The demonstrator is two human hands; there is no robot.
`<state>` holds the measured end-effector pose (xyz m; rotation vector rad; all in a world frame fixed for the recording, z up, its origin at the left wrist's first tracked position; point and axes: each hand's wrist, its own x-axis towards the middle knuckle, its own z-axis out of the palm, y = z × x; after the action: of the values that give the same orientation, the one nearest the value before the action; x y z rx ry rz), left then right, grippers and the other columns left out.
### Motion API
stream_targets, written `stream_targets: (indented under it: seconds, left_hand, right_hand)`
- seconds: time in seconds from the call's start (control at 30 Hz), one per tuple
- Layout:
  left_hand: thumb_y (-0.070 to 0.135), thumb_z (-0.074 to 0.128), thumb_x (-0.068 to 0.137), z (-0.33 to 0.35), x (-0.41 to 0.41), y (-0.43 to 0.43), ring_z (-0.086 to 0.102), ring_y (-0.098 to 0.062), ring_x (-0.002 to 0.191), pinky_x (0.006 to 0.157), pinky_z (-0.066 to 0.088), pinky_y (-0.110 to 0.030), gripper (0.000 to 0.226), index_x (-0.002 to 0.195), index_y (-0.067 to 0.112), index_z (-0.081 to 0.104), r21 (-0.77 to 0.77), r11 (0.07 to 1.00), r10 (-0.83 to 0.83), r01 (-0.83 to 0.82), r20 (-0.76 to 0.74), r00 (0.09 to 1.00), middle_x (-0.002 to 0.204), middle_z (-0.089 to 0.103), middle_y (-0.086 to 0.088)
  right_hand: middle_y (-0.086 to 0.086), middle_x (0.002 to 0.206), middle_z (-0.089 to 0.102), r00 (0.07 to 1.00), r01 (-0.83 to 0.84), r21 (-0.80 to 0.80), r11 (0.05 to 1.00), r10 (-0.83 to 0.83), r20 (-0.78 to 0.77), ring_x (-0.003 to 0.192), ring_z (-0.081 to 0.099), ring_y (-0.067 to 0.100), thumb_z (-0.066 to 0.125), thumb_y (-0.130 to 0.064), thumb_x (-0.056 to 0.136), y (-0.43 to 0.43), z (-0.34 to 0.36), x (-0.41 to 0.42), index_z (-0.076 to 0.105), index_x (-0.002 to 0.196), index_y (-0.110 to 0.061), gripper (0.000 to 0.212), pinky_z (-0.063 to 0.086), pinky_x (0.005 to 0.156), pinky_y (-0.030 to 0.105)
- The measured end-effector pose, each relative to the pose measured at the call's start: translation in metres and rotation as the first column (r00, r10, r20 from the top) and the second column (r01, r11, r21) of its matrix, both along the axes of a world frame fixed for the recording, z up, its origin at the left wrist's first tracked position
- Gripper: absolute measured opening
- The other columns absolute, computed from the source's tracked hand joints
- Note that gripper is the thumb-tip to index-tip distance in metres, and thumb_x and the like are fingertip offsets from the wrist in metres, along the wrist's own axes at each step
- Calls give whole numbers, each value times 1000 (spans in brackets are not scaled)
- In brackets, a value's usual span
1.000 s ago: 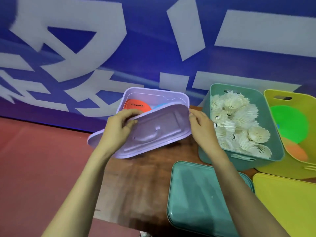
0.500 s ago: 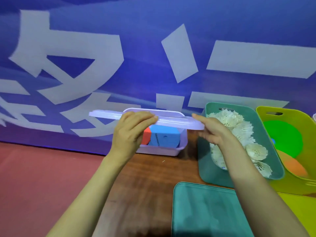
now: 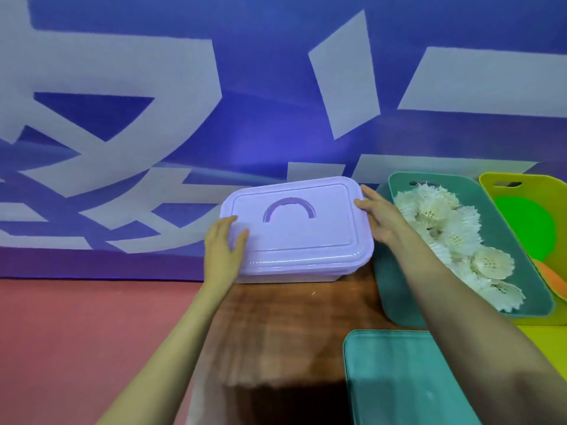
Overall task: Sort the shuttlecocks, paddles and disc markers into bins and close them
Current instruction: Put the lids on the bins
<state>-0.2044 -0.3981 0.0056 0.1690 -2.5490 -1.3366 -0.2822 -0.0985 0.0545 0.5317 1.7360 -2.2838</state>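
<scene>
Between left hand (image 3: 222, 250) and right hand (image 3: 379, 214), both pressing flat-fingered, lies the purple lid (image 3: 300, 234).

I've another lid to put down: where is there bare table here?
Bare wood lies in front of the purple bin, left of the teal lid. The right side is crowded: teal bin, yellow bin and yellow lid sit close together.

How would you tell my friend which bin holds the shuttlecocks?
Find the wooden table below the big blue banner. Three bins line its far edge; take the middle one, the teal bin. Unlike the lidded purple bin and the yellow bin, it is heaped with white feathered shuttlecocks.
</scene>
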Motion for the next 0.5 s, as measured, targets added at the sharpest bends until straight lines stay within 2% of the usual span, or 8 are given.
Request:
stream_targets:
  seconds: [0.03,0.1,0.17,0.27,0.3,0.37,0.43,0.5]
  left_hand:
    - [24,58,91,-5,-10,-6,42,-31,125,106,32,-41,46,131,4,48,7,998,56,-57,108,993,133,49,-13]
    - [28,54,93,-16,-19,-12,38,-34,129,106,30,-40,55,137,-1,37,34,994,93,-106,281,955,140,42,-19]
    - [30,53,93,-23,-19,-11,37,-32,132,106,30,-38,59,141,1,32,78,984,127,-163,343,931,145,38,-17]
    - [29,55,92,-27,-13,-7,33,-27,136,110,28,-38,65,145,7,25,150,960,183,-236,301,936,150,32,-10]
    - [27,56,91,-26,-10,-5,32,-25,137,111,27,-38,66,146,8,24,158,960,181,-230,275,944,151,32,-8]
    - [23,58,90,-29,-9,-4,34,-25,136,110,28,-37,66,145,8,26,132,966,187,-221,234,954,149,34,-8]
    - [22,59,89,-31,-8,-3,36,-25,134,109,30,-37,65,144,8,28,108,969,193,-223,238,952,148,37,-7]
    - [23,59,88,-33,-8,-4,38,-26,133,109,32,-41,64,144,9,30,89,974,181,-208,246,952,146,39,-7]
  right_hand:
    - [3,92,70,999,31,45,999,-32,6,79,67,20,49,4,87,-2,-5,-5,57,112,-15,33,55,67,29]
    - [7,108,66,995,94,245,965,-98,4,91,64,24,62,-9,81,-10,-16,-14,56,117,-12,36,53,81,36]
    - [5,113,62,994,111,473,874,-94,-59,100,61,23,68,-22,80,-21,-20,-16,56,118,-12,41,50,91,38]
    - [-1,110,61,989,92,670,736,12,-149,102,58,20,60,-40,85,-31,-29,-17,58,115,-15,38,46,92,36]
    - [0,111,60,989,77,713,697,39,-145,103,56,22,56,-52,82,-33,-31,-16,59,112,-16,47,45,94,38]
    - [7,120,57,996,16,788,615,59,-66,115,51,28,45,-73,66,-34,-41,-21,58,114,-14,77,39,101,43]
    - [15,141,41,998,-68,835,545,52,48,135,30,30,47,-77,64,-36,-53,-23,50,129,-8,95,25,112,42]
    - [15,155,14,992,-128,876,465,40,123,144,6,27,59,-68,73,-39,-58,-19,32,142,-3,98,13,117,42]
